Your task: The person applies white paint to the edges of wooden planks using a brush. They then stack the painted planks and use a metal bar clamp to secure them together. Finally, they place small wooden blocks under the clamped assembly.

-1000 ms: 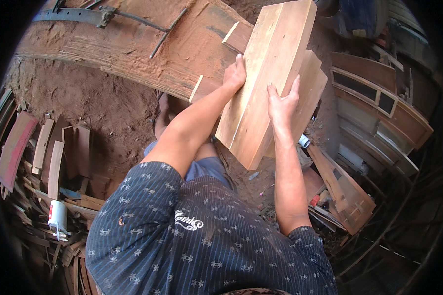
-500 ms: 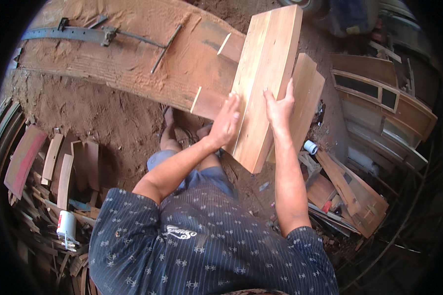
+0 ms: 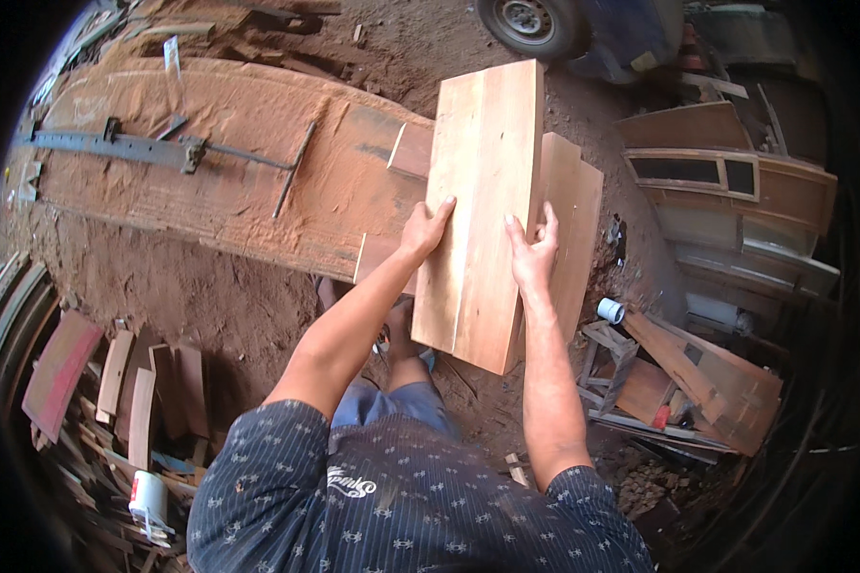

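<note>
A thick, pale wooden panel (image 3: pixel 483 210) of joined boards lies between my hands, its long side running away from me. My left hand (image 3: pixel 428 231) grips its left edge, thumb on the top face. On the opposite edge, my right hand (image 3: pixel 533 256) holds it with the thumb on top and the fingers along the side. Below and to the right shows another pale board (image 3: pixel 573 239), partly covered by the panel. Two reddish wooden pieces, a far block (image 3: pixel 411 151) and a near block (image 3: pixel 376 258), stick out at the panel's left.
A sawdust-covered workbench (image 3: pixel 248 229) stretches left, bearing a long metal bar clamp (image 3: pixel 115 143). Wood offcuts (image 3: pixel 141 415) and a white bucket (image 3: pixel 149 495) are at lower left. Wooden frames (image 3: pixel 693 172) stack at right, near scrap boards (image 3: pixel 707 372). A vehicle wheel (image 3: pixel 527 21) stands at the far side.
The panel has turned straighter and come nearer to me. My left hand has gone from lying flat against the panel's left side to gripping that edge. The whole view has shifted.
</note>
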Motion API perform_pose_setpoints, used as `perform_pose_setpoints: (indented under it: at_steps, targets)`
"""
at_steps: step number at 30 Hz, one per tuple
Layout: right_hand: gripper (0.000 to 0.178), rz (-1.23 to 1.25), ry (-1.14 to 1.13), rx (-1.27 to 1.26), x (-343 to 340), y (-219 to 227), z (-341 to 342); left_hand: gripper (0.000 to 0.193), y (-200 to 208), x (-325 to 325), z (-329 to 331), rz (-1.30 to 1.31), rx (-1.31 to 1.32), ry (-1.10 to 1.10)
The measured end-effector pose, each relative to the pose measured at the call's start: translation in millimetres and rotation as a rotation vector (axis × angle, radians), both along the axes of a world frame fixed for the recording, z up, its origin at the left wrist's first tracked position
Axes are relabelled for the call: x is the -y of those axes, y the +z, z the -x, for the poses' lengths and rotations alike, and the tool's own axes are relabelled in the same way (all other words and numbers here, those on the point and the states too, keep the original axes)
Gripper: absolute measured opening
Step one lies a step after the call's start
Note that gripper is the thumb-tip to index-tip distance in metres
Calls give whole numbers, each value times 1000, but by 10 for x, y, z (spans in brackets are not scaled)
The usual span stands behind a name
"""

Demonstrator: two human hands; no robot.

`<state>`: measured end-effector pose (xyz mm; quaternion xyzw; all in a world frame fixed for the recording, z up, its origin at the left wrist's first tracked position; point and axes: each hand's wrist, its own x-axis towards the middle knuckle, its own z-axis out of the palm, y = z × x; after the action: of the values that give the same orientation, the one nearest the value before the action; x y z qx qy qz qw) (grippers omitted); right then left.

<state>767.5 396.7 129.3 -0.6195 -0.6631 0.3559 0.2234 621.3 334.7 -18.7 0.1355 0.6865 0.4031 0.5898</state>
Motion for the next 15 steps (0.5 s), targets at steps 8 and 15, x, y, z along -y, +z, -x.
perform_pose_setpoints:
  at_steps: [8,15]
  targets:
    - [55,354,-207,-313,96,-851,-789,86,143,295,1,2,-485,-192]
    - [53,238,-93,19,-4,-1340,-1000,99,163,268,-275,-25,-783,-197]
